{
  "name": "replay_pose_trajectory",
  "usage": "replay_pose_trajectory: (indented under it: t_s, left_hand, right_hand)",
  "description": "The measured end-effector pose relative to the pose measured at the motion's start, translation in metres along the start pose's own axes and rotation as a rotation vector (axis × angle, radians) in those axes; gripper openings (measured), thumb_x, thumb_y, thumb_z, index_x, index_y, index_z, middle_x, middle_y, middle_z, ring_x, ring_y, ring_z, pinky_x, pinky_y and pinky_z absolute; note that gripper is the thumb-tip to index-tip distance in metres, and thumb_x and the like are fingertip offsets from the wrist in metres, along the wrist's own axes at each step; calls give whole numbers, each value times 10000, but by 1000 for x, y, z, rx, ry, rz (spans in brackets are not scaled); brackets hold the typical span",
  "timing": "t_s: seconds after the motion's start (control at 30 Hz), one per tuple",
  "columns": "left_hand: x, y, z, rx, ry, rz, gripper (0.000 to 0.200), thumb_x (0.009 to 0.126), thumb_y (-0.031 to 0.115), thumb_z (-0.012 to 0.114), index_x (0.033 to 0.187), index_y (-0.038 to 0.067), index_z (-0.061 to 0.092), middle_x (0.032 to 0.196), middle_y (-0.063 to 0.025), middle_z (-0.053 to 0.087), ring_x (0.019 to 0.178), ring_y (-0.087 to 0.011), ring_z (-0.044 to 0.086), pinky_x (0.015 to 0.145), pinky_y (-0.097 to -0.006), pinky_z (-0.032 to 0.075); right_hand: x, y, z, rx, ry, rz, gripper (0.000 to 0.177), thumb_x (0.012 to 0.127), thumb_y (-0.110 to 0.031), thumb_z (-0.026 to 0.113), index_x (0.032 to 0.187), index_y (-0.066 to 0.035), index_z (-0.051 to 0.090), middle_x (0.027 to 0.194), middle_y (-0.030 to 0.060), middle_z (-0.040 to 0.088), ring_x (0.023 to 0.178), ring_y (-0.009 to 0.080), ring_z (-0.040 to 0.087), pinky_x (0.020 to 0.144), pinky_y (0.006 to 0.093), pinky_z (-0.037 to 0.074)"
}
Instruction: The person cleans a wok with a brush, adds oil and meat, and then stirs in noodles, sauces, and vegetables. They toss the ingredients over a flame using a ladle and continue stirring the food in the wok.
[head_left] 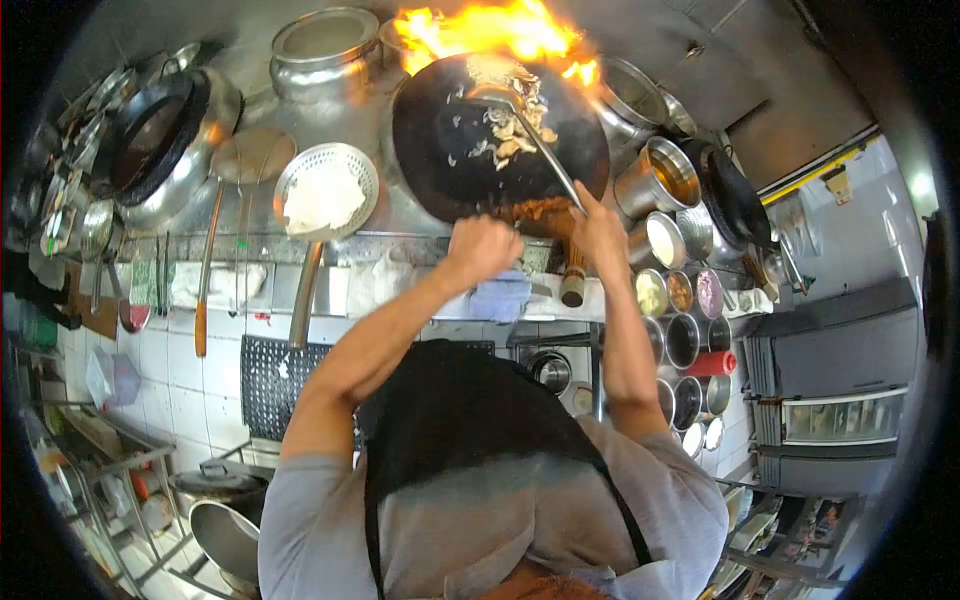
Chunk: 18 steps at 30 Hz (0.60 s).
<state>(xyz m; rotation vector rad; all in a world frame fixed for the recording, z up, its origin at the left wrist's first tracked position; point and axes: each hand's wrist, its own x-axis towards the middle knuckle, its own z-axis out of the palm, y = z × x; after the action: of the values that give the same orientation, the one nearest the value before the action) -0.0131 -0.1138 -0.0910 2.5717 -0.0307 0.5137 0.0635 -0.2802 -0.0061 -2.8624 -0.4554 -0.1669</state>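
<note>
A dark wok [430,140] sits tilted on the stove, with flames [500,30] rising behind its far rim. Pieces of light-brown food [515,135] lie inside it. My right hand [598,230] is closed round the long metal handle of a ladle [545,150], whose bowl is among the food. My left hand [485,248] is closed in a fist at the near rim of the wok; what it grips, if anything, is hidden. Between my hands, a wooden handle [573,285] points toward me. Below the left hand, a blue cloth [500,296] hangs over the counter edge.
Left of the wok are a perforated strainer [328,235] holding something white, a flat mesh skimmer [253,155] and large metal pots [325,75]. On the right stand a metal pot of brownish liquid [675,175], several seasoning containers [680,290] and a red bottle [712,364].
</note>
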Motion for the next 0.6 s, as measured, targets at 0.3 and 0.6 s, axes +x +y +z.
replay_pose_trajectory:
  t_s: [0.3, 0.6]
  left_hand:
    - [59, 4, -41, -25, 120, 14, 283, 797, 282, 579, 613, 99, 692, 594, -171, 619, 559, -355, 629, 560, -464, 516]
    - [51, -13, 5, 5, 45, 11, 301, 816, 297, 563, 626, 105, 696, 618, -180, 631, 604, -373, 644, 615, -482, 531]
  right_hand:
    - [-71, 51, -120, -91, -191, -105, 408, 854, -148, 619, 1259, -179, 583, 1060, 187, 643, 977, 376, 624, 834, 441, 499]
    - [-25, 25, -26, -27, -135, 78, 395, 863, -153, 608, 1257, -166, 583, 1074, 219, 626, 988, 395, 608, 852, 426, 490]
